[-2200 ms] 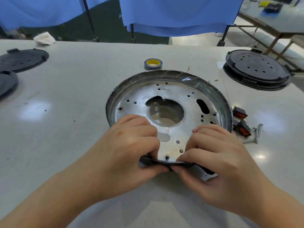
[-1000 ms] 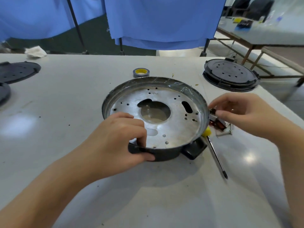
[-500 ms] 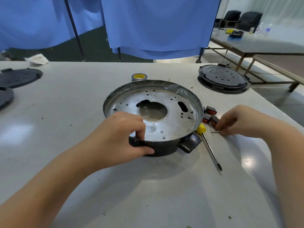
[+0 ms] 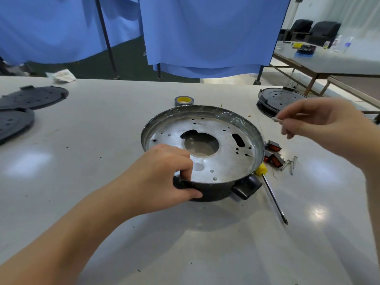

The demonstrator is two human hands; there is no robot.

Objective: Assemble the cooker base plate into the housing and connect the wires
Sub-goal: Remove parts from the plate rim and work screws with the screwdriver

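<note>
**Housing gripped at its near rim, a small screw pinched aloft**

Glossy pale surface [image 4: 92,140], backed by blue cloth curtains [image 4: 205,31], is occupied at far left by flat black perforated discs [image 4: 35,97]. At centre the round dark housing [image 4: 211,193] is gripped at its near rim by the left hand [image 4: 162,177], fingers curled inside and thumb outside. Seated within it is the dull, hole-punched metal base plate [image 4: 226,140]. A yellow-handled screwdriver [image 4: 271,192] lies just beside it. Raised at right, the right hand [image 4: 316,122] has its fingers clamped on a small pale screw [image 4: 275,119].

Left hand [image 4: 164,173] curled in a grip low down; right hand [image 4: 314,122] raised, fingertips pinched.
</note>
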